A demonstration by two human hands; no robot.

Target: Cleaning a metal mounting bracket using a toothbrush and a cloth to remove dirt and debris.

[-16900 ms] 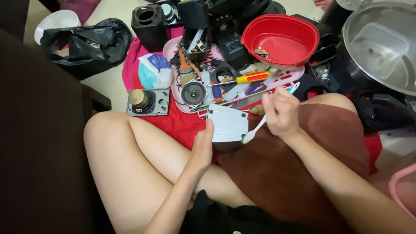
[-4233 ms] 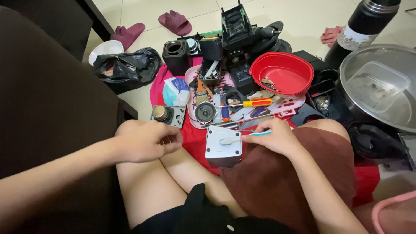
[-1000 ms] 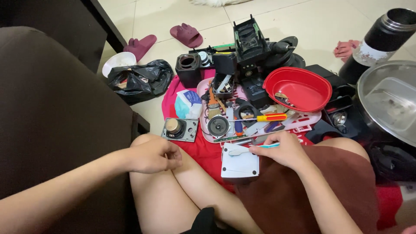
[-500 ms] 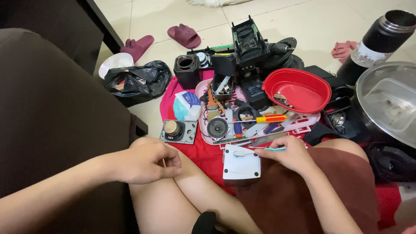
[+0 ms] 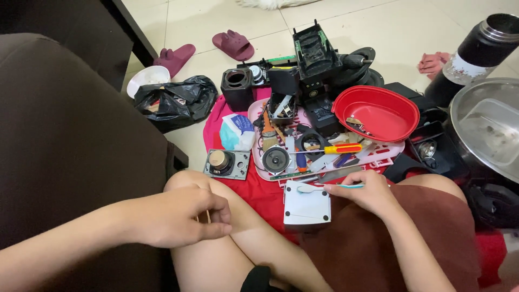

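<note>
Our right hand [image 5: 368,193] pinches a white-and-teal toothbrush [image 5: 330,187] over the small white plastic box [image 5: 307,203] (bristles touching); our left hand [image 5: 181,216] rests loosely curled, its fingers holding nothing.

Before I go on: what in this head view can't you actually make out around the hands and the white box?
- Left hand: fingers curled in on the knee; whether they pinch anything is hidden.
- White box: only its upper face shows; the side against the lap is hidden.
- Right hand holds a toothbrush; the handle end is covered by the fingers.
- Red bowl: small parts inside, too small to identify.
- Steel pot: cut off by the right edge.
</note>
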